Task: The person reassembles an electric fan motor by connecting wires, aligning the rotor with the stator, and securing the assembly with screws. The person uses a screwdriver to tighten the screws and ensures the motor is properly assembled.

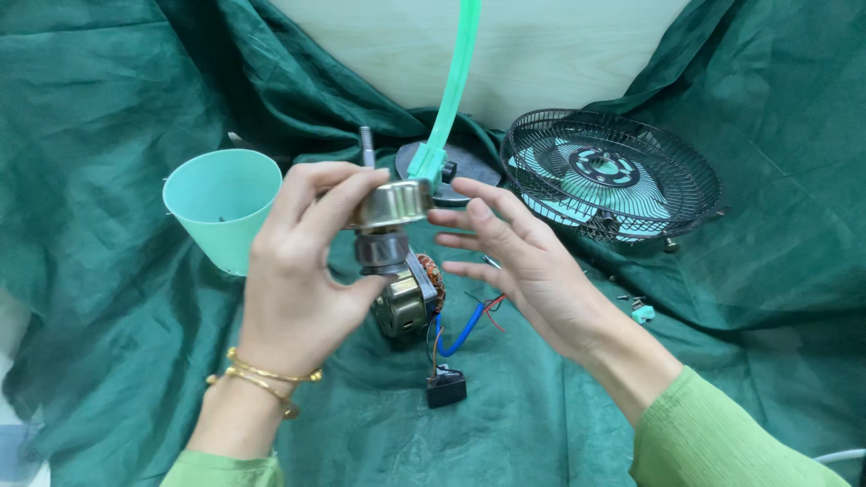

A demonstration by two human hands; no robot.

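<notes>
My left hand (302, 261) grips a metal fan rotor (388, 216), a shiny round cap on a steel shaft with a grey cylinder below, held above the cloth. Under it lies the motor stator (413, 298) with copper windings, coloured wires (465, 325) and a small black capacitor (446, 389). My right hand (528, 266) is open, fingers spread, just right of the rotor and not clearly touching it.
A mint green plastic cup (225, 203) stands at the left. A black wire fan guard (612, 176) with mint blades lies at the right. A mint stand arm (456, 81) rises from a dark base (469, 162). Small screws (631, 302) lie on the green cloth (117, 298).
</notes>
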